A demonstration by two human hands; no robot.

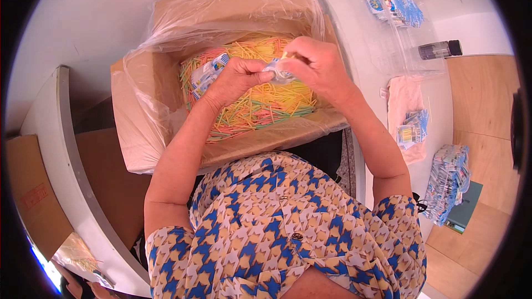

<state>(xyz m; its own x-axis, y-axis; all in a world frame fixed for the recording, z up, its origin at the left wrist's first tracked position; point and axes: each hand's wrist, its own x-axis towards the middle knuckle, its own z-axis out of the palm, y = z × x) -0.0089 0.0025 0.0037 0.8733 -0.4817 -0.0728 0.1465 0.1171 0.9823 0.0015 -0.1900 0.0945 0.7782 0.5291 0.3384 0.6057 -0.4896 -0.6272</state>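
Both hands meet over a cardboard box (133, 133) lined with a clear plastic bag (183, 16) and filled with thin coloured sticks (260, 108) in yellow, green, pink and orange. My left hand (235, 77) and my right hand (316, 63) pinch a small blue-and-white plastic packet (277, 72) between them, just above the sticks. Another blue-and-white packet (206, 75) lies on the sticks beside my left hand. A few sticks seem to poke up from my right fingers, though it is unclear.
A white table (443, 105) runs along the right, carrying a clear bin (399, 44) with filled packets (396, 8), a dark cylinder (440, 50), a pinkish bag with packets (413, 127) and a stacked pile of packets (448, 182). A grey-edged white surface (66, 188) lies left.
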